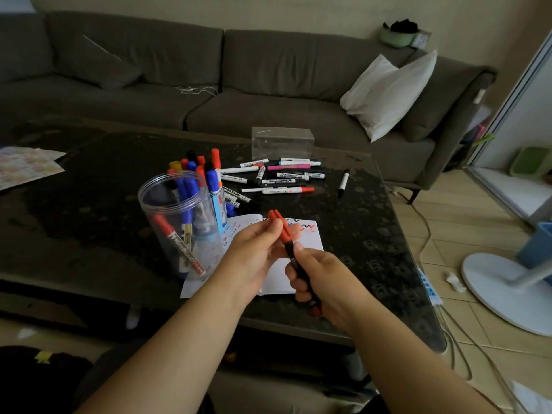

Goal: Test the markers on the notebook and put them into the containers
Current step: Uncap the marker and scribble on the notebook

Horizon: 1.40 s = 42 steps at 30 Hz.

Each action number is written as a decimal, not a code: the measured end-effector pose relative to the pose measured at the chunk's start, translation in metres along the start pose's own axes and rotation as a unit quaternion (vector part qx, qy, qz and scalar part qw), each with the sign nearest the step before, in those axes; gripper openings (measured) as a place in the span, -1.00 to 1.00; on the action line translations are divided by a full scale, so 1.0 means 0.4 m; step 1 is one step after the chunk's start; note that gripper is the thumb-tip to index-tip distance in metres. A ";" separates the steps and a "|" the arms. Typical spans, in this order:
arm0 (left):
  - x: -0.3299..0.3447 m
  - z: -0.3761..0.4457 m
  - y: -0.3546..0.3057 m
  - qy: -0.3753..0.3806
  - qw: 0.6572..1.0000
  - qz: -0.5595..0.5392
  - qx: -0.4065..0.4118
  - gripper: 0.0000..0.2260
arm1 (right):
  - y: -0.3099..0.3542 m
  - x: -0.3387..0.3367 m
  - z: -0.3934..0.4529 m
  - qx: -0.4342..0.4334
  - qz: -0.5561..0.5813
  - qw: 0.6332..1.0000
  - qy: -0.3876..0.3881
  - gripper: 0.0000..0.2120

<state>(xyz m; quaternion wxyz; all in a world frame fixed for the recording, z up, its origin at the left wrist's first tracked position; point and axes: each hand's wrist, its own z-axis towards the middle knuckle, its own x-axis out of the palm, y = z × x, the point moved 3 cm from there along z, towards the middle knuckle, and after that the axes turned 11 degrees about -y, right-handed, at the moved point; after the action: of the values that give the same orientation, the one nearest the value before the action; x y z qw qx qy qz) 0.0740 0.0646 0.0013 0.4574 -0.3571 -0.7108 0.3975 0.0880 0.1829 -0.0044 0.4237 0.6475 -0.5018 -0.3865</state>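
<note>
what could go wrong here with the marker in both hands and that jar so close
1. The left hand grips the red cap and the right hand the marker; a sudden pull could jerk an arm sideways.
2. The clear jar, tall and full of markers, stands right beside the left hand and could tip if knocked.
3. An uncapped tip might smear fingers or stray off the notebook onto the table.

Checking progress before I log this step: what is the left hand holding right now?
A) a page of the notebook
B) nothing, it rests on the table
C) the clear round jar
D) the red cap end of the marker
D: the left hand pinches the red cap while the right hand grips the dark barrel of the marker, above the notebook.
</note>
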 end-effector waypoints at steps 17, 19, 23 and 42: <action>-0.114 0.138 0.071 -0.151 0.901 0.378 0.151 -0.88 | -0.038 -0.043 0.201 -0.017 0.149 0.987 -0.060 -0.71; -0.108 0.154 0.074 -0.138 0.884 0.412 0.173 -0.89 | -0.043 -0.043 0.236 -0.034 0.082 0.992 -0.095 -0.80; -0.095 0.180 0.093 -0.083 0.841 0.482 0.231 -0.90 | -0.037 -0.033 0.306 -0.109 -0.021 0.985 -0.135 -0.85; -0.099 0.202 0.178 -0.086 0.766 0.508 0.384 -0.87 | -0.067 -0.010 0.413 -0.225 -0.149 0.941 -0.205 -0.91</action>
<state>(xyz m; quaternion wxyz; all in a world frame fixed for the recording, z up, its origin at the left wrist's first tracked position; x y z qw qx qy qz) 0.0218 0.0414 -0.0980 0.2248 -0.4248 -0.2498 0.8406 -0.0571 0.1640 -0.0859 0.3840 0.5097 -0.3753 -0.6722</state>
